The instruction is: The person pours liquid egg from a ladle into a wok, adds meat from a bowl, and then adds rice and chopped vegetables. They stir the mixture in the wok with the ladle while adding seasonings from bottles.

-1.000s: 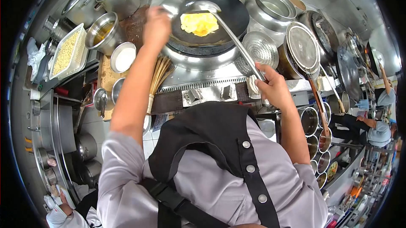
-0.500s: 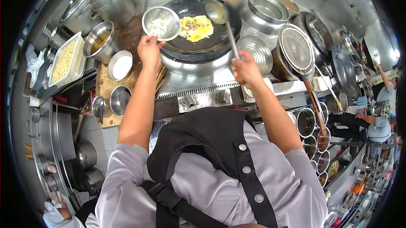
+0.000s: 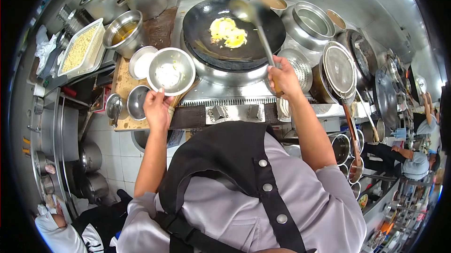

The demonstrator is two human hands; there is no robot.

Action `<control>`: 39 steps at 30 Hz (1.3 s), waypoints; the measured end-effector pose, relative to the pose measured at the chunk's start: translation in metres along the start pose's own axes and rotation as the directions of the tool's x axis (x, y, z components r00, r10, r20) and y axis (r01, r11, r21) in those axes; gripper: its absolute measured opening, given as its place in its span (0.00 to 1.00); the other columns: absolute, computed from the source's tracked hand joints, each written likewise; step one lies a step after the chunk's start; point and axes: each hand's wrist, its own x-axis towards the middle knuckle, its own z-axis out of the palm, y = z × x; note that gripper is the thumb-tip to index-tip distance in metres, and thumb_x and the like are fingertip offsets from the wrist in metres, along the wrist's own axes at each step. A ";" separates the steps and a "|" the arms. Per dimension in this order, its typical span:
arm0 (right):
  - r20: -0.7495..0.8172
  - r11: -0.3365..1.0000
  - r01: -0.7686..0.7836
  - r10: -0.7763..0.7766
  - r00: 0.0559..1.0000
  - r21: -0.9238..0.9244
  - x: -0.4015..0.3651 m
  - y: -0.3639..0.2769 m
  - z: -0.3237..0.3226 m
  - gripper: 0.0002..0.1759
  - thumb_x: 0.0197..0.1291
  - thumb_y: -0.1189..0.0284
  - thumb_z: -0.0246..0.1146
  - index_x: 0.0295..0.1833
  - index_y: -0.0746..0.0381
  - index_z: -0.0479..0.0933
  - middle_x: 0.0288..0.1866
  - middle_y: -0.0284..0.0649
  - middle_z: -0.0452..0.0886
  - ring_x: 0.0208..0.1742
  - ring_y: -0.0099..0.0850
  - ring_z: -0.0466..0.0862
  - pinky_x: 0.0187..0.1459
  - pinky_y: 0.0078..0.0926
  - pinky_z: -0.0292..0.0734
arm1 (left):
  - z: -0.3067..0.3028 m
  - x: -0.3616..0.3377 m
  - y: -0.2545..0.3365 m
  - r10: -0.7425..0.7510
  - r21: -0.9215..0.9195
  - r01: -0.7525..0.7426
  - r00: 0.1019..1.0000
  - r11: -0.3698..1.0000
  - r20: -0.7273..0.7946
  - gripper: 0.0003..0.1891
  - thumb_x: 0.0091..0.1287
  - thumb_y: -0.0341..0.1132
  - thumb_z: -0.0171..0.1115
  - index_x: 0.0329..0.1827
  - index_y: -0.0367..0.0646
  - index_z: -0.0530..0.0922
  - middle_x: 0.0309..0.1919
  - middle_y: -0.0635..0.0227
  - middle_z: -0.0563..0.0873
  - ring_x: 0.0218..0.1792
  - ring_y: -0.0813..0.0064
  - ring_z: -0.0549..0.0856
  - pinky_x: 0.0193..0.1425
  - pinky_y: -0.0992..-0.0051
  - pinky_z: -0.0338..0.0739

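My left hand (image 3: 158, 108) pinches the near rim of a steel bowl (image 3: 184, 78), thumb on top. A few pale and green bits cling inside the bowl, which is tilted toward me over the board's edge. My right hand (image 3: 283, 78) is wrapped around the wooden handle of a long ladle (image 3: 266, 41). Its head is smeared by motion over the far side of a black wok (image 3: 197, 23). In the middle of the wok lies yellow and white cooked egg (image 3: 228, 32), folded into two joined lumps. The ladle appears apart from the egg.
On the left are a wooden board (image 3: 123, 77) with small bowls, a pot of yellow liquid (image 3: 124, 29) and a noodle tray (image 3: 81, 50). To the right stand a perforated skimmer (image 3: 298, 66) and a mesh strainer (image 3: 340, 69). Co-workers (image 3: 416, 161) are at the right and lower left.
My left hand has drawn the bowl from the wok's left edge toward me; less food shows in it. The egg is now folded, its brown bits mostly covered. The ladle stays over the wok.
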 end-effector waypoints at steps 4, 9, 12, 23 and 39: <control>-0.181 1.000 -0.006 0.001 0.983 -0.026 0.023 0.007 0.014 0.20 0.68 0.76 0.60 0.63 0.56 0.66 0.27 0.35 0.75 0.18 0.23 0.73 0.16 0.23 0.66 | -0.006 -0.018 -0.018 -0.055 -0.047 0.057 0.998 0.997 0.036 0.10 0.75 0.29 0.61 0.32 0.44 0.72 0.31 0.70 0.81 0.32 0.78 0.82 0.37 0.76 0.84; 0.153 0.963 -0.191 0.162 0.975 0.193 -0.016 -0.004 0.011 0.20 0.69 0.78 0.60 0.64 0.57 0.66 0.28 0.35 0.75 0.19 0.22 0.71 0.18 0.21 0.66 | -0.004 -0.025 -0.024 -0.128 -0.072 0.134 0.988 0.988 0.081 0.11 0.75 0.29 0.60 0.32 0.44 0.72 0.31 0.69 0.82 0.31 0.78 0.82 0.37 0.76 0.84; 0.238 0.943 -0.274 0.227 0.944 0.190 -0.047 -0.009 -0.015 0.19 0.68 0.77 0.60 0.63 0.57 0.69 0.28 0.35 0.76 0.17 0.21 0.70 0.17 0.19 0.64 | -0.003 -0.028 -0.024 -0.128 -0.072 0.135 0.987 0.988 0.093 0.11 0.75 0.29 0.60 0.32 0.44 0.72 0.31 0.69 0.82 0.32 0.79 0.82 0.37 0.76 0.84; -0.077 0.975 -0.081 0.099 0.992 0.209 -0.008 0.005 -0.015 0.21 0.69 0.76 0.59 0.64 0.54 0.65 0.28 0.35 0.75 0.19 0.23 0.72 0.18 0.21 0.65 | 0.006 -0.043 -0.027 -0.195 -0.064 0.202 0.976 0.977 0.099 0.10 0.76 0.30 0.59 0.33 0.44 0.73 0.31 0.69 0.82 0.32 0.79 0.82 0.38 0.76 0.84; -0.023 0.997 -0.077 0.076 0.997 -0.027 -0.018 0.008 0.000 0.25 0.67 0.76 0.60 0.69 0.63 0.65 0.27 0.33 0.74 0.17 0.21 0.72 0.15 0.22 0.65 | 0.004 -0.051 -0.025 -0.194 -0.052 0.203 0.972 0.978 0.135 0.09 0.76 0.31 0.60 0.34 0.45 0.74 0.32 0.71 0.82 0.32 0.81 0.82 0.39 0.77 0.84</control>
